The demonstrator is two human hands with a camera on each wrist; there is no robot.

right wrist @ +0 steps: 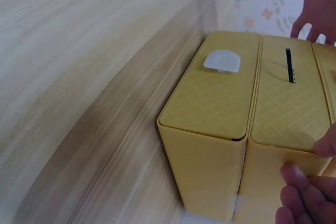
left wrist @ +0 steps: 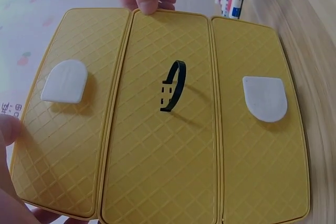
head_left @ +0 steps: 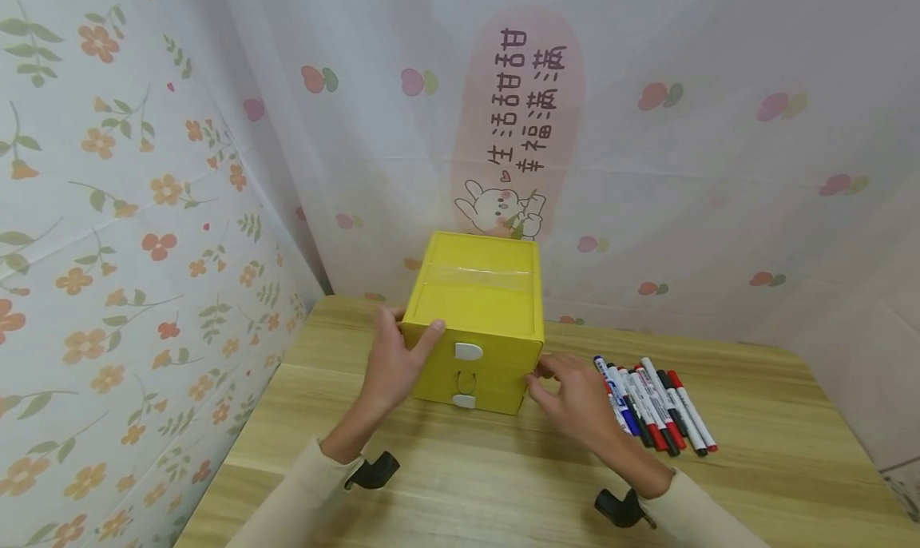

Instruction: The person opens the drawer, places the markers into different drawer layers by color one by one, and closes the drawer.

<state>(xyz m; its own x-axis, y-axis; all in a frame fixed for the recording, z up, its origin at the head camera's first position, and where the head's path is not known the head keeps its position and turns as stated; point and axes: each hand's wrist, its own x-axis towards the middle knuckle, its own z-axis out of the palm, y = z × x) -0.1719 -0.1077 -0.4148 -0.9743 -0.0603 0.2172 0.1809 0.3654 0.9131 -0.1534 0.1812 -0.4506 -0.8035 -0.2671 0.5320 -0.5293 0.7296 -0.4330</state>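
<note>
A yellow three-tier drawer box (head_left: 477,292) stands on the table, with three quilted front panels. White tab handles (left wrist: 265,98) sit on the top and bottom panels. On the middle panel is a thin black loop handle (left wrist: 177,85). My left hand (head_left: 395,356) grips the box at its upper left front corner, thumb on the front edge and fingers along the side. At the opposite side, my right hand (head_left: 575,392) holds the right edge of the middle panel, with the thumb at its front corner and a fingertip (right wrist: 294,174) against the side.
Several whiteboard markers (head_left: 654,408) with red, black and blue caps lie side by side to the right of the box. The wooden table (head_left: 446,484) runs up to a printed curtain (head_left: 647,172) behind, and a floral curtain (head_left: 144,292) hangs at the left.
</note>
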